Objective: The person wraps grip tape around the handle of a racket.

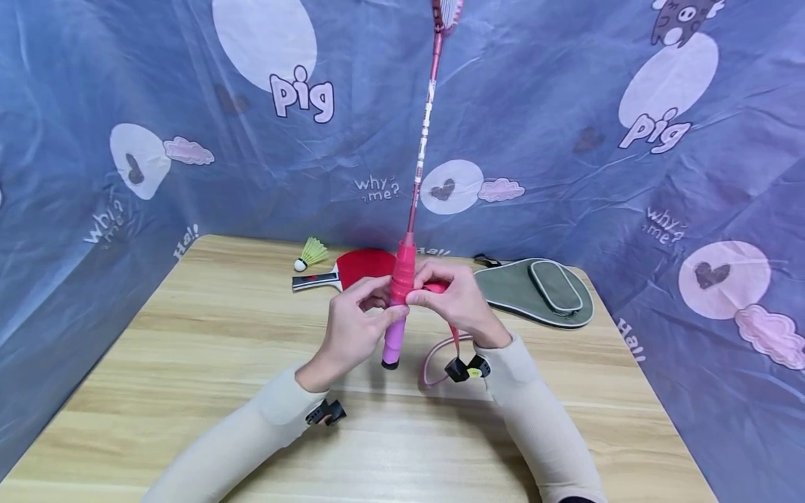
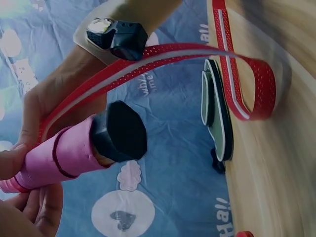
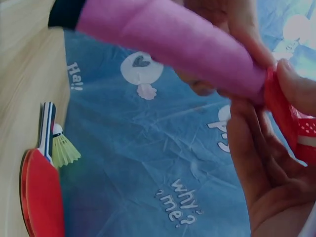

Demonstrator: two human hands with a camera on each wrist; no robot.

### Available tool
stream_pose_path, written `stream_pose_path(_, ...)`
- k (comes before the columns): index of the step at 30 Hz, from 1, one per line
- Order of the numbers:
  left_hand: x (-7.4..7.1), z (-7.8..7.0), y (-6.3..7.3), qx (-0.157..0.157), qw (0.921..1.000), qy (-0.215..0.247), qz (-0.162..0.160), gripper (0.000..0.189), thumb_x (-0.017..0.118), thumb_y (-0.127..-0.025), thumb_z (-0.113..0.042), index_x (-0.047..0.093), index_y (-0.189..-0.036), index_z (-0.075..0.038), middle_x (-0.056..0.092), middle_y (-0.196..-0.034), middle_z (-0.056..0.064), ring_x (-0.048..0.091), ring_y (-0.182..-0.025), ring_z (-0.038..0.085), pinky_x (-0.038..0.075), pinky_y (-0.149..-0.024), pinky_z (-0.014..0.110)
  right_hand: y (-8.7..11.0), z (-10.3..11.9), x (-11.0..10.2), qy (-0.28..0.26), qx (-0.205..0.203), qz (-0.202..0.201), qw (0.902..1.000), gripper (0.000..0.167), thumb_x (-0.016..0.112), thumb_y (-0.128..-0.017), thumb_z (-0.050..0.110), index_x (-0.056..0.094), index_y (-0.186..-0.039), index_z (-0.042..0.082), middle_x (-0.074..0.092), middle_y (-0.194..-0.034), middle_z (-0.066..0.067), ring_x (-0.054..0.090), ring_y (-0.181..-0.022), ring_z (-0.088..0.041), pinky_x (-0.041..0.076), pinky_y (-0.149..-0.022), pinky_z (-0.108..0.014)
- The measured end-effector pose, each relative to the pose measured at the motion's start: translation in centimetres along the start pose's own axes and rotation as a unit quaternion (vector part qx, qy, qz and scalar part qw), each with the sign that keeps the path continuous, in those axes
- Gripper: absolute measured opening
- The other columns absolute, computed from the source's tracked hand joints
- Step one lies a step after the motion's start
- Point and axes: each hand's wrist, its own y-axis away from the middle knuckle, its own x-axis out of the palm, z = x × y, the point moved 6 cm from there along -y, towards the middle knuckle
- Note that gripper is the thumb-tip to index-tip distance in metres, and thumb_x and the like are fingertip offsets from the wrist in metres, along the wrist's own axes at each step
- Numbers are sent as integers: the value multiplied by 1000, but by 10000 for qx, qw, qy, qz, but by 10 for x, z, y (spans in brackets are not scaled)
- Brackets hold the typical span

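Sleeves of pale cream ribbed fabric come in low on both sides of a lilac-covered racket handle with a black end cap. A small black camera sits on each wrist, the left one below and left of the handle, the right one to its right. The handle is raised above the pale wood-grain table, cap down and tilted slightly.

To the handle's left, the left hand has its fingers bent behind it and its thumb across the front, holding it with hardly any gap. To its right, the right hand pinches red perforated tape with a pale stripe between nearly closed thumb and fingertips; a loose length drops to the table in a loop. Red wrapping covers the handle's upper part, and above it rises the slim pink-and-white metallic shaft, the racket's head cut off by the view.

Beyond the handle, a grey-green padded case with white piping lies right, and a red-faced, dark-handled table tennis bat left. Farther left lies a yellow shuttlecock with a white base. Behind everything hangs blue printed cloth.
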Motion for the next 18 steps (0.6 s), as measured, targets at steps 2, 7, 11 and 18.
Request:
stream_pose_path(2, -1, -1, 0, -16, 9999, 115, 97, 43, 84, -80, -1, 71, -121, 1, 71, -99, 15, 69, -85, 20, 62, -84, 27, 0, -1, -1, -183, 149, 98, 9997, 14, 81, -82, -1, 67, -83, -1, 70, -93, -2, 67, -89, -11, 59, -75, -20)
stream_pose_path(7, -4, -4, 0, 96, 9994, 182, 265, 41, 80, -83, -1, 70, -123, 2, 71, -106, 17, 70, -88, 22, 62, -85, 27, -1, 0, -2, -94, 27, 289, 9995, 11, 79, -83, -2, 69, -87, -3, 73, -97, 5, 69, -93, -14, 60, -80, -21)
stream_pose_path(11, -5, -8, 0, 266, 9989, 125, 377, 43, 79, -85, -1, 68, -127, 3, 71, -108, 17, 70, -87, 20, 62, -83, 26, 0, 1, 0, 128, -185, 334, 9992, 9, 78, -83, -6, 71, -88, -4, 73, -96, 2, 69, -92, -12, 59, -78, -20)
stream_pose_path(18, -6, -9, -1, 294, 9976, 334, 528, 50, 75, -88, 0, 62, -135, 2, 72, -113, 17, 70, -93, 19, 60, -87, 24, 1, 1, 2, -117, -218, 107, 9996, 9, 80, -83, 0, 71, -85, -2, 70, -87, 2, 63, -81, -8, 57, -71, -18)
